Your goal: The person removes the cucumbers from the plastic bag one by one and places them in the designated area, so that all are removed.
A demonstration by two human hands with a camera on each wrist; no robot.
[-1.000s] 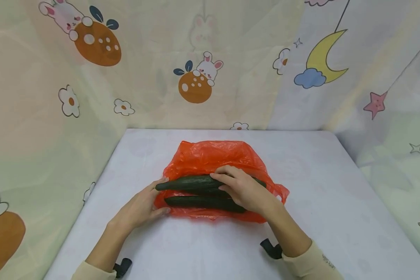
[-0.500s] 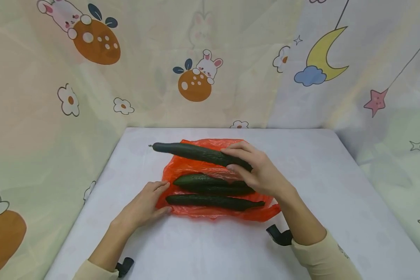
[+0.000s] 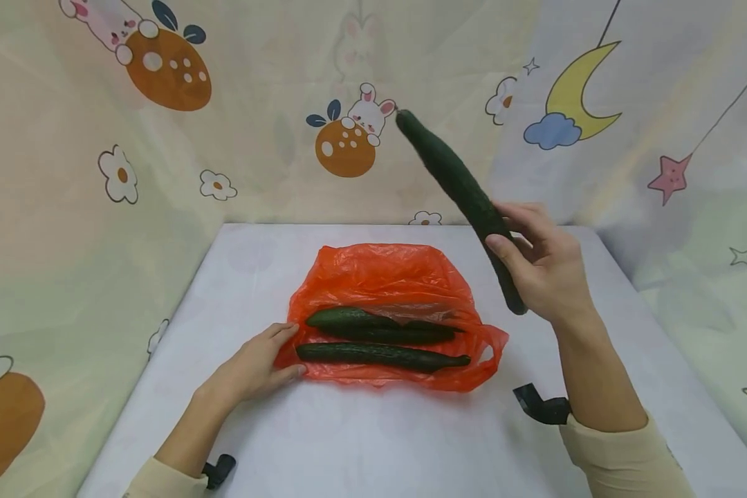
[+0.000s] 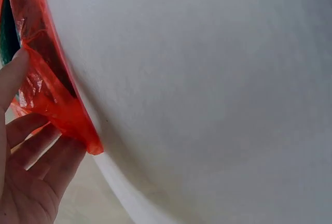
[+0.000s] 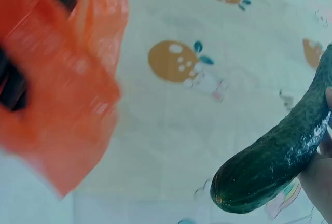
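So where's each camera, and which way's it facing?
Head: on the head, facing forward and down at the red bag; left fingers, right fingers and sleeves show.
Left wrist: on that wrist, facing the red bag and tabletop; left fingers show.
Right wrist: on that wrist, facing the held cucumber and printed cloth; right fingers show.
Head and right wrist share that cucumber.
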